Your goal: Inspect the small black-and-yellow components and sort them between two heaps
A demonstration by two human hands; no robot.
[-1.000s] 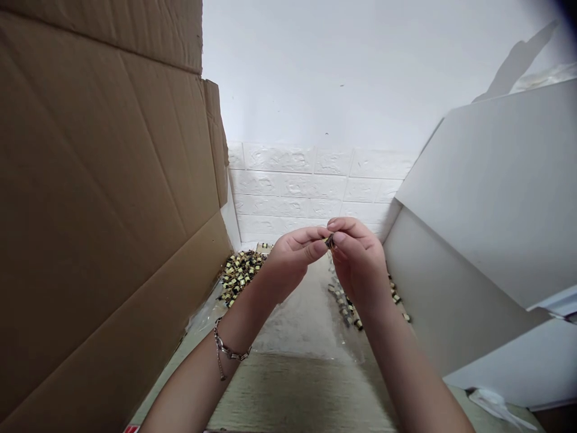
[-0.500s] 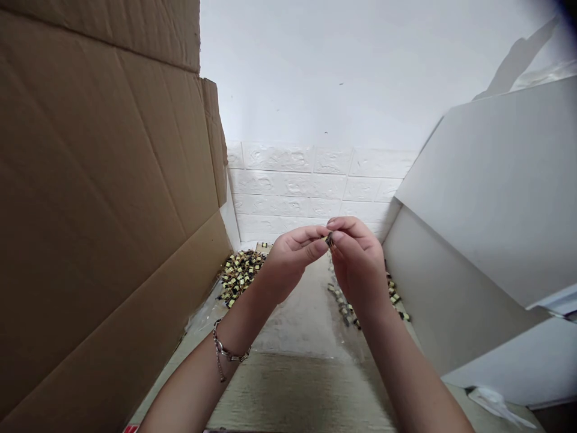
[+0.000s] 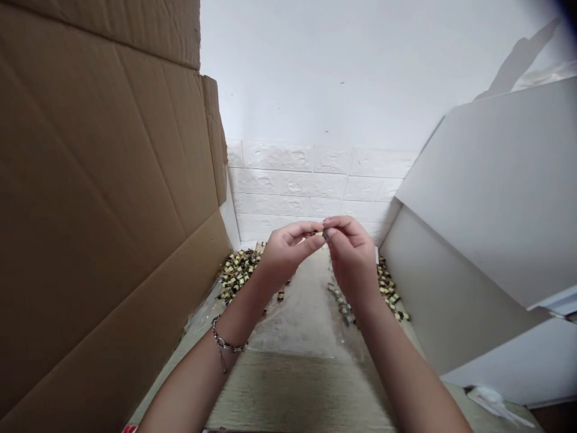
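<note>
Between the fingertips of both hands is a small yellow-and-black wound coil part (image 3: 320,234), possibly a little transformer. My left hand (image 3: 288,246) pinches its left end between thumb and forefinger. On the other end, my right hand (image 3: 354,252) closes its thumb and fingers; they hide much of the part. A heap of similar coil parts (image 3: 238,273) lies to the left, partly behind my left forearm. More such parts (image 3: 390,288) lie to the right, behind my right wrist. One loose coil part (image 3: 280,296) rests just below my left hand.
Clear plastic sheeting (image 3: 302,328) covers part of the wooden table (image 3: 297,391). A tall cardboard panel (image 3: 112,180) closes off the left, white panels (image 3: 491,198) the right. A white brick-pattern wall (image 3: 279,157) stands behind. White crumpled material (image 3: 493,402) lies at lower right.
Both hands have shifted slightly left with the coil part between them. The part now sits more level, showing more of its yellow side. A loose part below my left hand has come into view.
</note>
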